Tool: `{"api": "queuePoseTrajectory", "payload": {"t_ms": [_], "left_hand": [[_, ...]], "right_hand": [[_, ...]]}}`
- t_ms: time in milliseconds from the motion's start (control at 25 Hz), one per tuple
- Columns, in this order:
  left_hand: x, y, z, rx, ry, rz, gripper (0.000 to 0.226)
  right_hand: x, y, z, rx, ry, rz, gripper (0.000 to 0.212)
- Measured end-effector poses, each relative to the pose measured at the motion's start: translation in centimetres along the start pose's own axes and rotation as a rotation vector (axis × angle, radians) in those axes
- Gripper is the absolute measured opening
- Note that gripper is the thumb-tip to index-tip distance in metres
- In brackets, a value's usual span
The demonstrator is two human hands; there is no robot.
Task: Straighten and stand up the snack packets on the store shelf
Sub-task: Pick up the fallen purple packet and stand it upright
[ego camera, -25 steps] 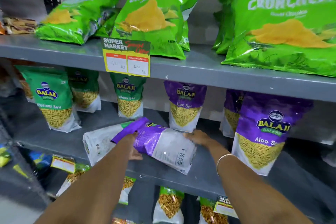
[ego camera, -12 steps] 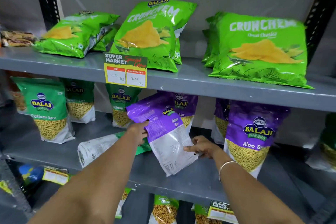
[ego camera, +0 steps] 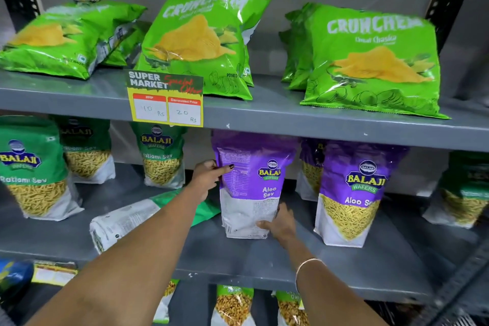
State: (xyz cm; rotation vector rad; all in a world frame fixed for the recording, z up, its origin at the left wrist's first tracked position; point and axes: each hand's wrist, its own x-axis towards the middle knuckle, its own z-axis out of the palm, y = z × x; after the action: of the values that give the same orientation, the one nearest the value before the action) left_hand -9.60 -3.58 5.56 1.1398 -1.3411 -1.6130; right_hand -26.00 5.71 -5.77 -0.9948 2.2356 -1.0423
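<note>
A purple Aloo Sev packet (ego camera: 248, 185) stands upright on the middle shelf (ego camera: 264, 267), its printed back partly turned toward me. My left hand (ego camera: 209, 174) grips its upper left edge. My right hand (ego camera: 280, 222) holds its lower right corner at the shelf. Left of it a green Ratlami Sev packet (ego camera: 137, 217) lies flat on its side, partly hidden by my left forearm. Another purple Aloo Sev packet (ego camera: 354, 193) stands upright to the right.
Green Ratlami Sev packets (ego camera: 31, 169) stand at the left and back of the middle shelf. Green Crunchem chip bags (ego camera: 370, 61) lean or lie on the top shelf, behind a price tag (ego camera: 165, 99). More packets (ego camera: 232, 304) sit on the shelf below.
The purple packet went from lying across the fallen green one to tilted in the air to standing upright on the shelf. Both hands moved with it, up and to the right.
</note>
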Motion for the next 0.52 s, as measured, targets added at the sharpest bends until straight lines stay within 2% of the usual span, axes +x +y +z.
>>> {"api": "queuePoseTrajectory", "payload": {"t_ms": [40,80,160,200,240,360,520], "left_hand": [[0.3,-0.4,-0.1,-0.004,-0.015,-0.01,0.014],[0.2,-0.6,-0.2,0.02,-0.042,-0.027,0.018],[0.6,-1.7,-0.7,0.115,-0.155,-0.128,0.076],[0.7,-2.2,-0.9,0.157,-0.212,-0.162,0.092],[0.7,-2.7,-1.2,0.214,-0.265,-0.187,0.098],[1.0,-3.6,-2.1,0.312,-0.417,-0.295,0.103],[0.8,-3.2,-2.4,0.369,-0.526,-0.357,0.089]], "right_hand": [[0.0,-0.1,-0.2,-0.041,0.011,0.007,0.075],[0.1,-0.2,-0.5,-0.082,0.027,0.012,0.081],[0.3,-0.2,-0.9,-0.125,0.06,0.027,0.096],[0.2,-0.2,-0.7,-0.098,0.05,0.061,0.098],[0.5,-0.1,-0.5,-0.057,0.03,0.101,0.094],[0.9,0.5,0.5,0.113,-0.016,0.139,0.066],[1.3,0.9,0.6,0.215,-0.055,0.076,0.045]]}}
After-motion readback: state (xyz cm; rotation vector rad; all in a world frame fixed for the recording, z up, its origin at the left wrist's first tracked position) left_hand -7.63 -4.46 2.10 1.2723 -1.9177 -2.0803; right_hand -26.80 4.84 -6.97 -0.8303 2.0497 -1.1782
